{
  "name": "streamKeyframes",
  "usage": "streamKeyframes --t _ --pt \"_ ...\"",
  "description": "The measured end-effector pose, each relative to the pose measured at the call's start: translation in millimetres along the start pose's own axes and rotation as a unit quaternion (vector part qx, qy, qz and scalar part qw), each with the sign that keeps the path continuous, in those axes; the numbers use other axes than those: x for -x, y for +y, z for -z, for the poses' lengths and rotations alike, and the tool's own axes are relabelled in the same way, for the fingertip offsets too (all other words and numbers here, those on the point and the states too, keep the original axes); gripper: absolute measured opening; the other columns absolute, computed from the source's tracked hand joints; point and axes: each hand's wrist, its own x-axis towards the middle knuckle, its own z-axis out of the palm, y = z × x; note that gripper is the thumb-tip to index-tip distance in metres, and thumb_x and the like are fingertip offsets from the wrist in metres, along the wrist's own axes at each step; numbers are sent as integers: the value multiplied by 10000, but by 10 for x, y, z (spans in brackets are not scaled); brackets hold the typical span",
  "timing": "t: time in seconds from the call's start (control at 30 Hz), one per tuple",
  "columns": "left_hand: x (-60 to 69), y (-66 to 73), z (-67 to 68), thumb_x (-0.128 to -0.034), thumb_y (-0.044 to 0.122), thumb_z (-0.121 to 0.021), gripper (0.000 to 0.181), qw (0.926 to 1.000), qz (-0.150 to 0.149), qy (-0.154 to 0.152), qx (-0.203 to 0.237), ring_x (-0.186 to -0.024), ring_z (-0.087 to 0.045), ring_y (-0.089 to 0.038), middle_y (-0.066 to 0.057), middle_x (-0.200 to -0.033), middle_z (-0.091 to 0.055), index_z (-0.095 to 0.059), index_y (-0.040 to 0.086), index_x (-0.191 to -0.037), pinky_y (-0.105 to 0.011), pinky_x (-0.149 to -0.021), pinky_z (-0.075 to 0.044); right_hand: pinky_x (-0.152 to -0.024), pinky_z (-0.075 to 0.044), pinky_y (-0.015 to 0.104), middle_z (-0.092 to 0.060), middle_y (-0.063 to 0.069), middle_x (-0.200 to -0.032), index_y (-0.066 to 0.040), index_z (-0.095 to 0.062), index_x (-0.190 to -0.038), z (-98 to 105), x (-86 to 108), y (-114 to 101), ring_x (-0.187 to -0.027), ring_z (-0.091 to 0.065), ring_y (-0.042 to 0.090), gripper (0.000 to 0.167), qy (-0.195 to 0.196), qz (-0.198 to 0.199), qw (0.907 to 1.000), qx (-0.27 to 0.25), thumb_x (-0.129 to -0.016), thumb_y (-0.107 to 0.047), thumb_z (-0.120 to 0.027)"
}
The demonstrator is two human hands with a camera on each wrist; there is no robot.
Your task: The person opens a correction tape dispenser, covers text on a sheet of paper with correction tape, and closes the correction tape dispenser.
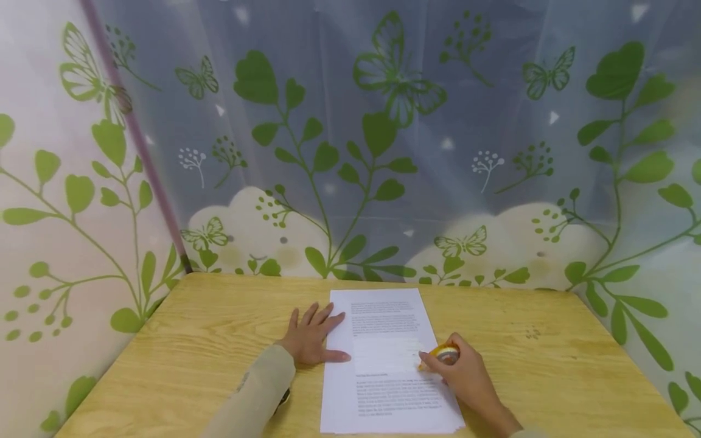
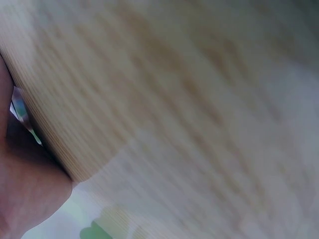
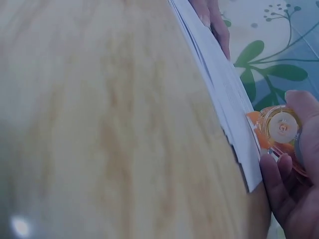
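A stack of printed paper (image 1: 338, 401) lies on the wooden table, with a white, text-free band (image 1: 383, 354) between the paragraphs of its top sheet. My left hand (image 1: 312, 339) rests at the sheet's left edge, fingers spread and straight, thumb on the paper. My right hand (image 1: 468, 377) grips an orange correction tape dispenser (image 3: 281, 127) between thumb and fingers. Its tip is at the right end of the white band in the head view; whether it touches the paper I cannot tell. The left wrist view shows only part of the left hand (image 2: 32, 194) beside blurred wood grain.
The wooden table (image 1: 213, 340) extends to both sides of the paper. A small dark mark (image 1: 532, 332) shows on its right part. Behind it hangs a curtain (image 1: 482, 201) printed with green leaves and butterflies. A dark pole (image 1: 137, 140) stands at the back left corner.
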Motion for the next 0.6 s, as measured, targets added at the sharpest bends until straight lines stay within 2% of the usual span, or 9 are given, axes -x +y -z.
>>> streamKeyframes --t 0.13,0.3,0.4,0.6 --pt "3 12 4 -761 786 -509 937 10000 20 -39 16 -1424 -92 -375 -62 -1580 -165 -301 262 -1510 -656 -1059 -34 -445 -423 236 -628 -7 -625 -82 -472 -861 -9 9 -44 -483 -507 140 475 -62 108 9997 214 -761 -418 -791" --pt "8 22 8 -770 771 -519 930 10000 27 -65 35 -1425 -93 -370 -64 -1580 -162 -297 256 -1511 -654 -1060 -33 -456 -462 253 -623 -10 -657 -73 -476 -890 2 18 -72 -504 -550 138 441 -27 288 9987 430 -789 -374 -782" --pt "13 38 21 -777 766 -517 925 10000 -16 -76 32 -1422 -98 -379 -73 -1579 -167 -299 247 -1511 -659 -1057 -39 -464 -481 261 -639 5 -681 -59 -453 -895 45 33 -51 -520 -576 152 445 80 132 9994 323 -798 -344 -781" --pt "4 24 -4 -761 790 -498 938 9999 22 -48 -96 -1422 -101 -378 -61 -1578 -173 -299 262 -1510 -655 -1060 -39 -463 -491 263 -613 41 -707 -61 -409 -878 93 24 0 -534 -571 162 502 113 -34 9998 166 -790 -391 -777"
